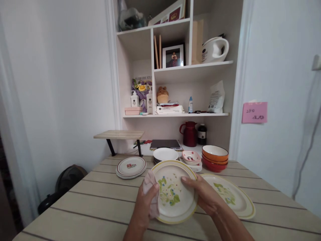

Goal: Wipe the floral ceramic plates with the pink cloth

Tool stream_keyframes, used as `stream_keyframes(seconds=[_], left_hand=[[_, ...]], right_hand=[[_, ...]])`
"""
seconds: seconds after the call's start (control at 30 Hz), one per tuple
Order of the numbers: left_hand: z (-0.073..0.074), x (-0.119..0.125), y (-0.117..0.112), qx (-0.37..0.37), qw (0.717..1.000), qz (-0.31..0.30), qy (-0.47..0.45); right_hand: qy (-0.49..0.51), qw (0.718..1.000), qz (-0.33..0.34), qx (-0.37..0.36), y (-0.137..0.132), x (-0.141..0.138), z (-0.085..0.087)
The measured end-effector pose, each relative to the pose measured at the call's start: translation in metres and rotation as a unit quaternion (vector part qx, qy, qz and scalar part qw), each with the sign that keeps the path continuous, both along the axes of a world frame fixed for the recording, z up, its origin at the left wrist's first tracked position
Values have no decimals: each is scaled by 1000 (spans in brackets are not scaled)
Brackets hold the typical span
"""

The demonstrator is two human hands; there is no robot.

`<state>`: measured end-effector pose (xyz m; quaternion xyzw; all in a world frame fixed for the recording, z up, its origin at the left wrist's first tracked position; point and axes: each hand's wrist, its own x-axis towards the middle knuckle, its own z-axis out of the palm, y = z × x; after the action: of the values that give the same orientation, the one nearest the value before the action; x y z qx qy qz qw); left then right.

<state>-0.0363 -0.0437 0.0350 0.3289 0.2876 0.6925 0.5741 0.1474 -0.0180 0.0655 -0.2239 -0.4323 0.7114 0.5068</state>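
A round white plate (173,214) with a yellow rim and a green and blue flower pattern is held up, tilted, over the table. My right hand (204,194) grips its right edge, thumb on the face and fingers behind. At the plate's left edge, my left hand (145,199) is closed around a pale pink cloth (152,192) that wraps the rim; its fingers behind the plate are hidden. A larger oval plate (240,204) with a similar pattern lies flat on the right, partly covered by my right forearm.
On the slatted table (100,207) stand stacked small plates (131,166), white bowls (165,154), pink dishes (192,156) and orange bowls (215,155). Behind are a small raised shelf (119,134), a laptop (166,144), a red jug (190,134) and a dark bottle (202,134). Wall shelving rises above.
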Motion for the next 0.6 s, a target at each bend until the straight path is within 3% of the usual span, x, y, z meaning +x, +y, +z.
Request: stream_keyframes(seconds=[0.13, 0.27, 0.6], left_hand=[[3, -1, 0, -30, 999, 4, -23], [-3, -3, 7, -56, 997, -26, -52], [-12, 5, 16, -45, 991, -40, -123]], right_hand=[[20, 997, -66, -25, 6, -15, -11], [42, 989, -127, -60, 12, -24, -23], [92, 973, -196, -73, 15, -32, -31]])
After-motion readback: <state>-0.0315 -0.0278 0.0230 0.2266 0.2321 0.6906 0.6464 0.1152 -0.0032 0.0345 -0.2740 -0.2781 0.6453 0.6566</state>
